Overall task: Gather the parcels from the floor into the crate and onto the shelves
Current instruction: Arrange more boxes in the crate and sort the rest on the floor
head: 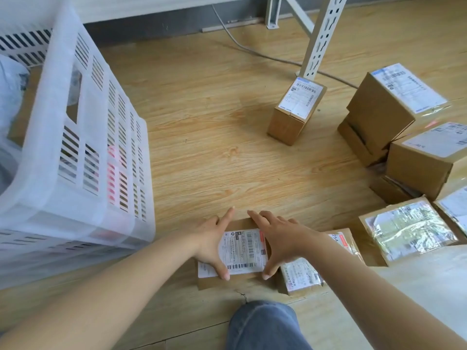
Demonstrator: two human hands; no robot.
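A flat cardboard parcel (242, 251) with a white barcode label lies on the wooden floor in front of my knee. My left hand (211, 242) clasps its left edge and my right hand (276, 238) its right edge, thumbs on the near side, fingers stretched over the far side. A second small parcel (300, 275) lies touching it on the right, partly under my right forearm. The white slotted plastic crate (83, 157) stands at the left with bagged items inside. More cardboard parcels sit to the right, among them an upright box (295, 112) and a stacked box (386, 107).
A white perforated shelf upright (322, 39) stands at the back with a grey cable (240, 44) running past its foot. A flat taped parcel (406, 229) and other boxes (427, 157) crowd the right side. My jeans-clad knee (262, 327) is at the bottom.
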